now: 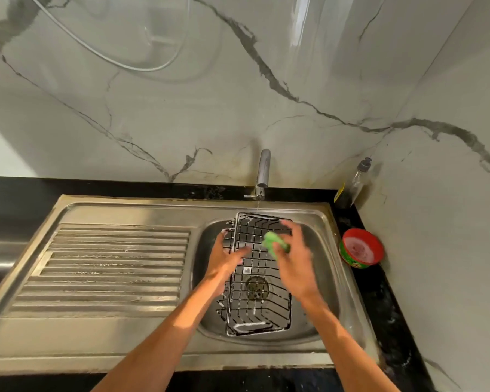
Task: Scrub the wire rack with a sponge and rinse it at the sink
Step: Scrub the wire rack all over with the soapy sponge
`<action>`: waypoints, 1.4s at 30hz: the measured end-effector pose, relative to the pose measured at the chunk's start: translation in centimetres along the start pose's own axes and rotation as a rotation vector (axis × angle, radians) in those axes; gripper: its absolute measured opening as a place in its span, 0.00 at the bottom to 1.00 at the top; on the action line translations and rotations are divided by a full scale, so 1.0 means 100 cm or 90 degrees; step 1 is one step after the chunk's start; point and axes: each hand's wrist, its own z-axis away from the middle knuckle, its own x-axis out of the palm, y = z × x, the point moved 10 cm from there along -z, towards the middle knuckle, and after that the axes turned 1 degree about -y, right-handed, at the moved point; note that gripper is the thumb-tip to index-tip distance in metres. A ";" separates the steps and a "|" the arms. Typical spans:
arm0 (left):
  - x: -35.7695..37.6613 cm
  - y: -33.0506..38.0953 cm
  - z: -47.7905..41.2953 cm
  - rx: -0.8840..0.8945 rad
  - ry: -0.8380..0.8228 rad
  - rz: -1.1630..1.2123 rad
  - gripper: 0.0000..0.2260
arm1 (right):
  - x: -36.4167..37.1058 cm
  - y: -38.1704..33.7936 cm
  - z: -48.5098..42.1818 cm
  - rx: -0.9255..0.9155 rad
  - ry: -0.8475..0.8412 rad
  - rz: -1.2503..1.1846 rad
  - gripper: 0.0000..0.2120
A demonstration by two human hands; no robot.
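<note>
A black wire rack (pixel 259 304) with soap suds on its wires lies lengthwise in the steel sink basin (pixel 320 281), over the drain. My left hand (pixel 227 257) grips the rack's left side wall, thumb across the wires. My right hand (pixel 294 261) holds a green sponge (pixel 275 243) and presses it on the rack's upper middle; this hand is motion-blurred. A thin stream of water falls from the tap (pixel 263 171) onto the rack's far end.
A ribbed steel drainboard (pixel 108 267) lies left of the basin. On the black counter at right stand a red tub of dish soap (pixel 361 251) and a clear bottle (pixel 351 183) in the corner. Marble wall behind.
</note>
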 end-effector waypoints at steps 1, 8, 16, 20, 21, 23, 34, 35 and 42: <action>0.003 0.002 0.003 0.014 -0.008 0.013 0.47 | 0.015 -0.002 -0.006 0.000 -0.006 0.055 0.20; 0.012 0.018 0.014 0.043 0.006 0.135 0.37 | 0.082 -0.002 -0.023 -0.134 -0.022 0.304 0.15; 0.014 0.023 0.009 0.034 -0.005 0.081 0.30 | 0.055 -0.002 -0.048 -0.109 0.067 0.248 0.12; 0.018 0.026 0.005 0.041 0.000 0.107 0.27 | 0.082 -0.021 -0.048 -0.179 -0.024 0.237 0.09; 0.019 0.026 0.003 0.034 -0.008 0.100 0.29 | 0.065 -0.013 -0.056 -0.150 0.043 0.264 0.12; 0.022 0.026 -0.001 0.019 -0.024 0.077 0.31 | 0.038 0.001 -0.069 -0.083 0.140 0.290 0.15; 0.024 0.030 -0.009 0.028 -0.013 0.113 0.25 | 0.086 -0.023 -0.070 -0.206 -0.064 0.345 0.10; 0.023 0.030 -0.008 0.029 -0.005 0.124 0.26 | 0.103 -0.025 -0.062 -0.235 -0.135 0.334 0.10; 0.015 0.030 -0.012 0.032 0.011 0.107 0.30 | 0.060 0.002 -0.068 -0.140 -0.027 0.438 0.19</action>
